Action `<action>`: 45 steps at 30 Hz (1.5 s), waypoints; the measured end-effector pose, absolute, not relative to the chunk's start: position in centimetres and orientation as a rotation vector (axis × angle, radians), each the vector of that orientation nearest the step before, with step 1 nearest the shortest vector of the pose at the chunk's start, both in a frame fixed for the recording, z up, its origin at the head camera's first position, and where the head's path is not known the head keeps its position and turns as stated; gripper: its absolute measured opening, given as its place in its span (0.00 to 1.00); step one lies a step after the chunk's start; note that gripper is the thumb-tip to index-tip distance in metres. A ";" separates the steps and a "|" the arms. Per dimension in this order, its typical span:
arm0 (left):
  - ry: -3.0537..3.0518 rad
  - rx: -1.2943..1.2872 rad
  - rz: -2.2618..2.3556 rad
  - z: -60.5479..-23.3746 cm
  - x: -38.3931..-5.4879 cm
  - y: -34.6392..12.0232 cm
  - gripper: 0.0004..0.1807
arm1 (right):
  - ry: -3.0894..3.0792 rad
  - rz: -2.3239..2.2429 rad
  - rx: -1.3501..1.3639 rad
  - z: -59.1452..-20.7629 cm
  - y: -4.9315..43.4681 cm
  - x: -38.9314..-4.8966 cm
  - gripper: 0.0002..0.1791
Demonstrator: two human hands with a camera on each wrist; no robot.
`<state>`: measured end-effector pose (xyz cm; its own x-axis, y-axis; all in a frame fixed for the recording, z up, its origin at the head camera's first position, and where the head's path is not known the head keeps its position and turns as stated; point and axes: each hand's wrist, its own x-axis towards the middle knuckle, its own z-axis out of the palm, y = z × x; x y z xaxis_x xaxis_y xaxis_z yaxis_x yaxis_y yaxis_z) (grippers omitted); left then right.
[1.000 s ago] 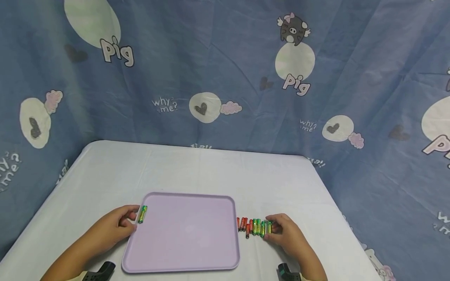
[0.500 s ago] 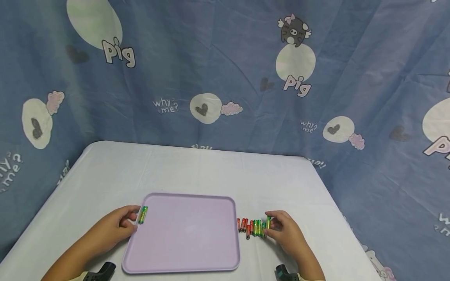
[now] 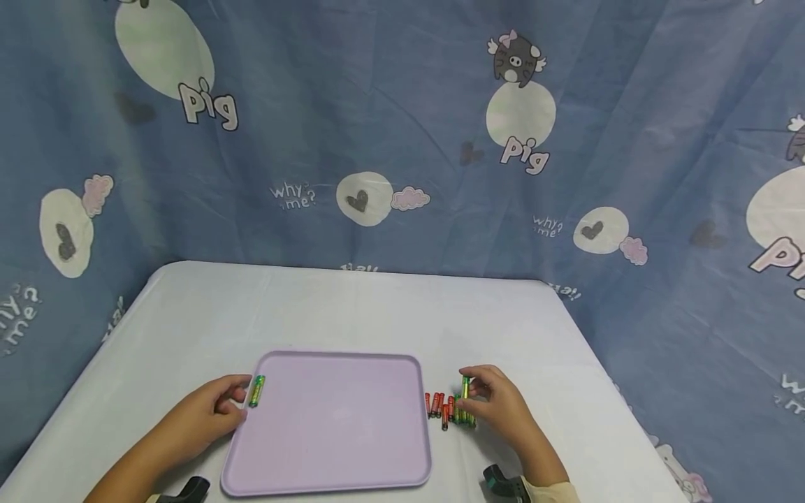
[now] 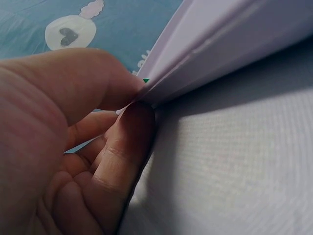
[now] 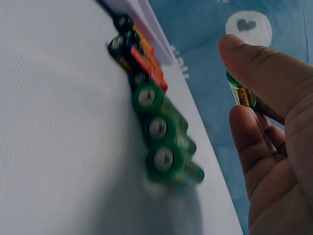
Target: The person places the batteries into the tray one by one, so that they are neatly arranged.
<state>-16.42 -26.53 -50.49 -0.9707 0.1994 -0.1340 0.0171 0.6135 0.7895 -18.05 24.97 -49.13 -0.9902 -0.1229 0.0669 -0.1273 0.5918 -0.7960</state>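
At the left side of the lilac tray (image 3: pixel 339 426), my left hand (image 3: pixel 204 412) holds the rim between thumb and fingertips. Just inside that rim lies a green battery (image 3: pixel 256 391); whether a second one lies against it, I cannot tell. My right hand (image 3: pixel 497 402) pinches another green battery (image 3: pixel 466 386) between thumb and finger, raised over the row at the tray's right. In the right wrist view this held battery (image 5: pixel 243 93) is apart from three green batteries (image 5: pixel 159 127) on the table. Several red-and-black batteries (image 5: pixel 142 54) continue the row towards the tray.
A white cloth covers the table (image 3: pixel 352 307). Behind and beside it hangs a blue curtain (image 3: pixel 402 126) with pig prints. Black wrist devices (image 3: pixel 189 490) show at both forearms near the front edge.
My right hand has lifted the end green battery from the row and moved it left and slightly away from me. My left hand stays at the tray rim.
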 end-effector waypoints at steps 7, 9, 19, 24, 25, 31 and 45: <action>2.641 0.180 1.263 -50.8 -16.5 -26.7 0.35 | -2.799 1.465 0.293 -48.7 23.4 -18.9 0.31; 2.652 0.179 1.247 -50.9 -16.5 -26.8 0.35 | -2.793 1.487 0.327 -48.6 23.0 -19.1 0.31; 2.633 0.188 1.288 -50.9 -16.5 -26.6 0.35 | -2.816 1.485 0.509 -49.2 21.0 -19.5 0.30; 2.642 0.182 1.268 -50.8 -16.6 -26.7 0.35 | -2.812 1.484 0.571 -49.1 19.8 -19.8 0.31; 2.643 0.183 1.266 -50.8 -16.6 -26.8 0.35 | -2.806 1.491 0.582 -49.1 19.5 -19.8 0.30; 2.631 0.175 1.263 -50.9 -16.7 -26.7 0.35 | -2.790 1.518 0.622 -48.9 18.5 -20.1 0.29; 2.646 0.201 1.279 -50.8 -16.6 -26.7 0.34 | -2.818 1.445 0.684 -48.8 16.1 -20.9 0.29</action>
<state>-16.63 -26.74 -50.84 -0.9717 0.2059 -0.1162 0.0369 0.6176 0.7857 -20.87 16.07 -48.83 -0.9063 -0.4100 0.1026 -0.3225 0.5140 -0.7949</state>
